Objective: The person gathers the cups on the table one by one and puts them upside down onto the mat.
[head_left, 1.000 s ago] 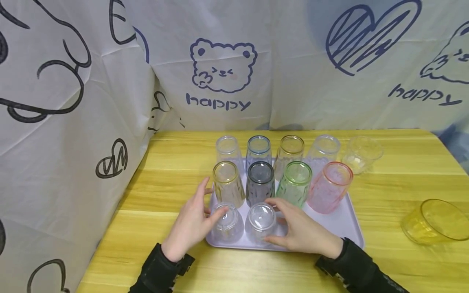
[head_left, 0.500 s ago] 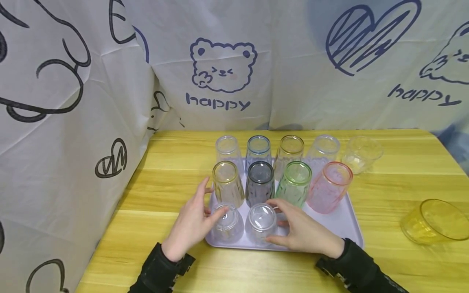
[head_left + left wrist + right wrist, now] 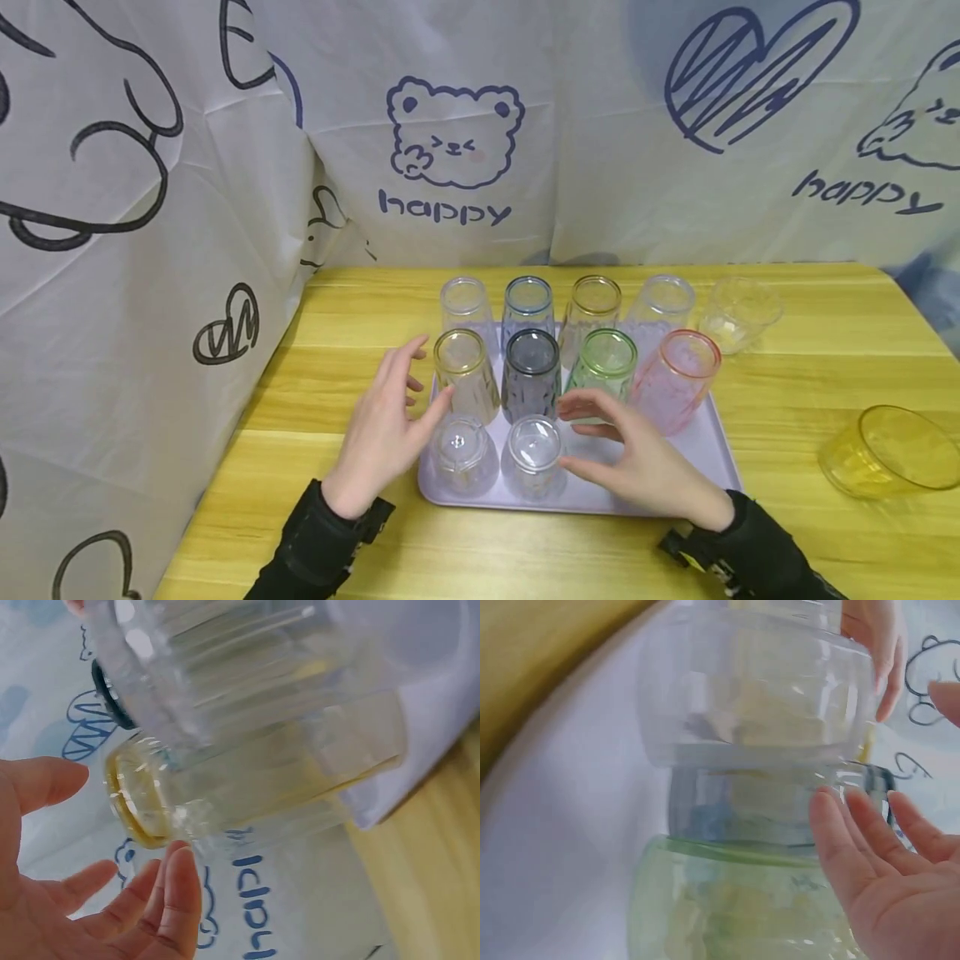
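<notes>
Two upside-down clear glasses, a left one (image 3: 465, 467) and a right one (image 3: 534, 467), stand in the front row on a lavender tray (image 3: 708, 454). My left hand (image 3: 378, 433) hovers beside the left clear glass and a yellow-rimmed glass (image 3: 467, 387), fingers spread and holding nothing. In the left wrist view its fingertips (image 3: 181, 874) lie near the yellow rim; contact cannot be told. My right hand (image 3: 637, 462) is just right of the other clear glass, fingers loosely bent around air. Behind stand a grey glass (image 3: 532, 387), a green glass (image 3: 603, 371) and a pink glass (image 3: 671, 387).
A back row on the tray has a blue-rimmed glass (image 3: 528, 312), a brown-rimmed glass (image 3: 592, 317) and pale ones. Off the tray, on the wooden table (image 3: 817, 333), are a clear glass (image 3: 738, 317) and a yellow glass (image 3: 870, 454). A printed cloth (image 3: 600, 167) hangs behind.
Both hands have come away from the two front clear glasses and risen slightly. The right hand has shifted right. The glasses have kept their places.
</notes>
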A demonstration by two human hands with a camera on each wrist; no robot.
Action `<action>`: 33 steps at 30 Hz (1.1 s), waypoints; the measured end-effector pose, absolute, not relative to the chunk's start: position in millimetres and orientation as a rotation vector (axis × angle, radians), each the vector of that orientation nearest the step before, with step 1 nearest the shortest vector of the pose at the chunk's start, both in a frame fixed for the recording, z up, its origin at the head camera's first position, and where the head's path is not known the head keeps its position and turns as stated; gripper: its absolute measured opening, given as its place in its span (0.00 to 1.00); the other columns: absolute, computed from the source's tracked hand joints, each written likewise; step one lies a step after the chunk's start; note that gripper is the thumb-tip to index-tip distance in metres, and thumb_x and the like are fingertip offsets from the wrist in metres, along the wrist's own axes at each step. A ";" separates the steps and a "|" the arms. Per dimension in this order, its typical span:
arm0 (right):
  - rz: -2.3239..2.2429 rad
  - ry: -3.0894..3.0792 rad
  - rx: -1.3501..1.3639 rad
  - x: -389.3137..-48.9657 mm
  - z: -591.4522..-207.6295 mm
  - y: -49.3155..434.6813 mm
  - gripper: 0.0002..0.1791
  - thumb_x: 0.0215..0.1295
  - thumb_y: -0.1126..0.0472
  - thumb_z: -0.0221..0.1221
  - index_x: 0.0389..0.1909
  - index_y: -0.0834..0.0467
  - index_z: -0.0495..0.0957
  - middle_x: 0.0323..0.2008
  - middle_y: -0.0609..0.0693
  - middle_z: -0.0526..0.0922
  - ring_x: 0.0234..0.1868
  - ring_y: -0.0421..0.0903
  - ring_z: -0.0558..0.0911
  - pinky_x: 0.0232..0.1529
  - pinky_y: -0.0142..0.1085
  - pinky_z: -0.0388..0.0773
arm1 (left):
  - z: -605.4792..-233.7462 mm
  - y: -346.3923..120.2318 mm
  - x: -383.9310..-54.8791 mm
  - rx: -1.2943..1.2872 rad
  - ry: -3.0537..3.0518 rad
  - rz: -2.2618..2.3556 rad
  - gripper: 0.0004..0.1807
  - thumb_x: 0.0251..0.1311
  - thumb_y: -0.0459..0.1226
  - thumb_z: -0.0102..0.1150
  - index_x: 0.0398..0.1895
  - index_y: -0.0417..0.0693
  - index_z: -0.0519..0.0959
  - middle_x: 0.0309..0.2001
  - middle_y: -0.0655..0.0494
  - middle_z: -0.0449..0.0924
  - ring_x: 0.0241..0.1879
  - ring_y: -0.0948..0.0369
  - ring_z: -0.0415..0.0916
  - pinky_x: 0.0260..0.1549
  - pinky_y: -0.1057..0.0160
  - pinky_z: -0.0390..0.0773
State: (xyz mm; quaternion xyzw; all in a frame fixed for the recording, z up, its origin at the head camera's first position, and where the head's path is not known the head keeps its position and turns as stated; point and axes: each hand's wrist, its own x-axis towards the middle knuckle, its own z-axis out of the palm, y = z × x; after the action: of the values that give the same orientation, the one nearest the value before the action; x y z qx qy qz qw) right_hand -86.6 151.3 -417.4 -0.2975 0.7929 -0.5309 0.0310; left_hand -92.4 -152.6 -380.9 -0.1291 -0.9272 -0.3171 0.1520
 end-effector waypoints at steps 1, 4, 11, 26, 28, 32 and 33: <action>-1.674 2.438 -0.921 -86.1 -414.9 153.1 0.30 0.59 0.66 0.70 0.62 0.63 0.70 0.55 0.58 0.80 0.58 0.44 0.82 0.58 0.38 0.83 | -378.8 -151.5 -93.7 -0.384 -2.645 -0.909 0.36 0.63 0.42 0.67 0.72 0.43 0.66 0.57 0.46 0.76 0.37 0.54 0.80 0.32 0.60 0.83; -1.794 2.411 -0.947 -85.4 -407.9 158.2 0.28 0.59 0.72 0.67 0.61 0.65 0.71 0.54 0.57 0.80 0.57 0.38 0.81 0.58 0.34 0.82 | -371.9 -147.2 -97.3 -0.432 -2.602 -0.904 0.31 0.62 0.40 0.67 0.68 0.45 0.70 0.56 0.46 0.77 0.37 0.55 0.80 0.34 0.57 0.84; -2.090 2.290 -1.044 -89.2 -391.2 175.9 0.24 0.59 0.83 0.59 0.57 0.75 0.70 0.53 0.50 0.82 0.56 0.39 0.83 0.56 0.31 0.83 | -350.5 -130.9 -105.7 -0.562 -2.567 -0.839 0.21 0.63 0.39 0.65 0.59 0.46 0.79 0.53 0.51 0.78 0.40 0.57 0.80 0.32 0.62 0.81; -2.941 2.050 -0.749 -112.9 -370.8 225.4 0.17 0.61 0.86 0.52 0.52 0.81 0.71 0.45 0.60 0.84 0.48 0.50 0.86 0.50 0.34 0.85 | -296.4 -46.7 -136.1 -1.072 -2.518 -0.579 0.14 0.66 0.39 0.60 0.53 0.50 0.81 0.52 0.55 0.80 0.47 0.59 0.79 0.43 0.63 0.82; -3.020 2.074 -0.633 -117.7 -371.9 233.1 0.17 0.61 0.85 0.53 0.52 0.78 0.72 0.45 0.60 0.83 0.47 0.49 0.86 0.50 0.32 0.85 | -290.2 -35.6 -139.2 -1.118 -2.530 -0.509 0.15 0.66 0.40 0.58 0.54 0.51 0.81 0.53 0.56 0.79 0.45 0.60 0.79 0.41 0.64 0.81; -3.084 2.228 -0.334 -126.7 -378.4 249.9 0.19 0.62 0.82 0.55 0.54 0.70 0.74 0.47 0.57 0.80 0.51 0.48 0.83 0.55 0.30 0.81 | -279.1 -15.3 -144.8 -1.194 -2.576 -0.374 0.16 0.68 0.43 0.57 0.57 0.53 0.80 0.54 0.57 0.78 0.46 0.60 0.79 0.43 0.65 0.80; -3.078 2.281 -0.250 -129.0 -380.2 253.9 0.20 0.62 0.81 0.56 0.55 0.68 0.74 0.48 0.56 0.78 0.53 0.48 0.81 0.56 0.29 0.79 | -276.8 -10.4 -146.4 -1.211 -2.590 -0.342 0.17 0.68 0.43 0.57 0.58 0.53 0.79 0.55 0.57 0.78 0.47 0.60 0.78 0.43 0.66 0.80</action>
State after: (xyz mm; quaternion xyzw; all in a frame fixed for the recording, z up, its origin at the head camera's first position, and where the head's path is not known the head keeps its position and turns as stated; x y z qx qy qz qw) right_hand -129.0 253.9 -380.2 -0.0611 0.5584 -0.7534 -0.3418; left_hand -146.4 -10.4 -276.8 -0.4170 -0.8917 -0.1178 0.1308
